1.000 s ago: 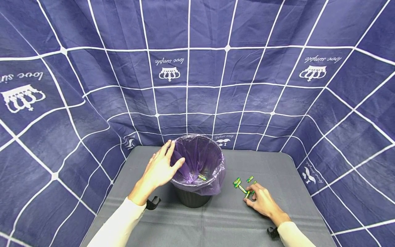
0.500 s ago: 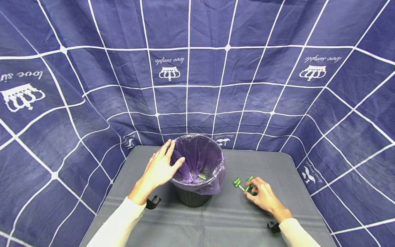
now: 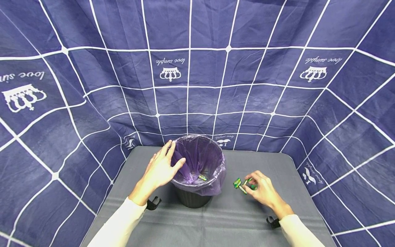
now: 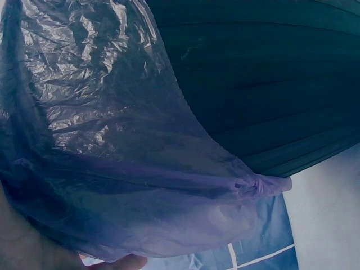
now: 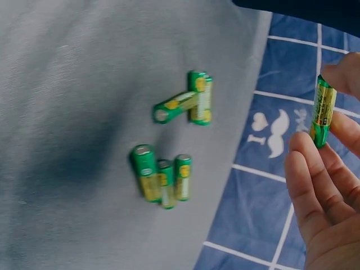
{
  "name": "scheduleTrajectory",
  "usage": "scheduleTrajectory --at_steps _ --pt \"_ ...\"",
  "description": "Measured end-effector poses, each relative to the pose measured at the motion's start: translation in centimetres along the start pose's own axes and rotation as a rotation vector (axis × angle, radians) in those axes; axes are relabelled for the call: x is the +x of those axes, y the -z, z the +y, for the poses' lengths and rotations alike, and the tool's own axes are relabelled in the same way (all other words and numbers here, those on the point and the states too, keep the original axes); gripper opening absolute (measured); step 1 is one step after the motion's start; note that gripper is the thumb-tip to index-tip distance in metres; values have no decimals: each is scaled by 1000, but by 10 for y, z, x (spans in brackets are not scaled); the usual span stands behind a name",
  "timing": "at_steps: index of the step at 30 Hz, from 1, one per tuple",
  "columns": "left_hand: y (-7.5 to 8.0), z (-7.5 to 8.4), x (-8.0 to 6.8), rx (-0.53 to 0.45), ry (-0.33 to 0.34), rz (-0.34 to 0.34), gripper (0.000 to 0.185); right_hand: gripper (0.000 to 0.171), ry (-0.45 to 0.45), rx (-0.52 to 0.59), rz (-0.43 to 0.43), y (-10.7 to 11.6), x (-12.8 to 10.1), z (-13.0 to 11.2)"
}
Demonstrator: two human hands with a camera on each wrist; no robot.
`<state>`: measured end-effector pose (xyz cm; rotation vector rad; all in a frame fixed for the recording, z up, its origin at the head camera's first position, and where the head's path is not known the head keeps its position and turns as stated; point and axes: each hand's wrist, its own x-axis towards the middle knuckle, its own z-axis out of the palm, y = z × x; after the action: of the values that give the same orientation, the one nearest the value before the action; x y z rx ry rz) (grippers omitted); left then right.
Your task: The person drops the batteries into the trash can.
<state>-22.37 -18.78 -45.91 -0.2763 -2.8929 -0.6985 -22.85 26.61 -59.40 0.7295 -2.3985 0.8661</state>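
A black bin (image 3: 192, 199) lined with a purple bag (image 3: 200, 157) stands on the grey table (image 3: 222, 219). My left hand (image 3: 160, 168) rests flat against the bin's left side, fingers straight, thumb lying over the rim on the liner (image 4: 129, 146). One green battery (image 3: 202, 177) lies inside the bin. To the right of the bin my right hand (image 3: 250, 184) pinches a green battery (image 5: 322, 111) between thumb and fingers (image 5: 315, 169), lifted just off the table. Several loose green batteries (image 3: 237, 183) lie beside it, in two small clusters (image 5: 192, 101) (image 5: 162, 177).
A navy cloth with a white grid (image 3: 197, 85) hangs behind and at both sides of the table. Bare grey tabletop stretches in front of the bin and to the right of the batteries. White sleeves cover both forearms.
My right hand has drawn back from the pile, turned upward and now lifts one battery in a pinch. The left hand and the bin have not moved.
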Motion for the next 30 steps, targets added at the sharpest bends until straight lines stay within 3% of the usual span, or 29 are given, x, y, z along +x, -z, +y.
scheduleTrajectory --at_steps 7,14,30 --pt "0 0 0 -6 0 -4 94 36 -23 47 26 4 16 -9" --pt "0 0 0 -12 11 -13 94 39 37 147 98 5 31 -16" --pt "-1 0 0 -7 7 -9 94 43 93 287 145 21 76 -53"
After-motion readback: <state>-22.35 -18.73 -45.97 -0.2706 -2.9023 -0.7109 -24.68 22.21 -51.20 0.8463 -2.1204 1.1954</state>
